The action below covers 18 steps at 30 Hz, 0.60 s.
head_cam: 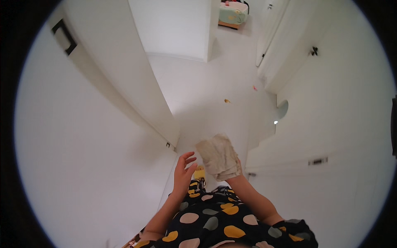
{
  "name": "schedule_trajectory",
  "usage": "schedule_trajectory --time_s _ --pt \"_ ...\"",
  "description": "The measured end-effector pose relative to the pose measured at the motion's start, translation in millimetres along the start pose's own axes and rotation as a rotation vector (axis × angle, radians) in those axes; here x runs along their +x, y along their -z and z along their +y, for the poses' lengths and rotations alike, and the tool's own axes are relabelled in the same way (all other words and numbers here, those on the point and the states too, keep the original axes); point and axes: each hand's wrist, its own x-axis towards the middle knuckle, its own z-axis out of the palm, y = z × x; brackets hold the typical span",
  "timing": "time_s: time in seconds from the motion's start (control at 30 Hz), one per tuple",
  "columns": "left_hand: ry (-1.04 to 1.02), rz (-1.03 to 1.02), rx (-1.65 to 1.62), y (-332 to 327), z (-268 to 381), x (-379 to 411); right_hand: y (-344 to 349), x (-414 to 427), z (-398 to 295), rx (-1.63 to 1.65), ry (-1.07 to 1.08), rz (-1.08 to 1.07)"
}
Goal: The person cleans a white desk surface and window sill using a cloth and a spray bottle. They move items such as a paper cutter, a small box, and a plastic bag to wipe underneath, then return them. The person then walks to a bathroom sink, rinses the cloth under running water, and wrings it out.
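Note:
A folded beige cloth (218, 156), creased and marked with greyish streaks, is held up in front of my body. My right hand (235, 180) supports it from beneath and from its right side, and the cloth hides most of that hand. Just left of the cloth, my left hand (183, 172) is raised with its fingers apart and slightly curled, holding nothing. A small gap separates its fingertips from the cloth's left edge. Under my hands, part of a yellow slipper (200, 172) shows on the pale floor (204, 80).
White panels with a black handle (70, 43) rise close on my left. A white door with a latch plate (318, 161) stands at right. Ahead on the floor lie a small yellowish-brown thing (227, 101) and a pink scrap (254, 88). A bed (232, 15) shows beyond the passage.

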Motion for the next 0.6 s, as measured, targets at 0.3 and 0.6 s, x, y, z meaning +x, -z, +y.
schedule_trajectory --time_s 0.3,0.6 --pt "-0.253 -0.238 0.371 -76 24 244 66 181 -93 0.38 0.151 0.295" --pt "-0.434 -0.085 0.896 -113 88 503 65 454 -177 0.54 -0.146 0.111"
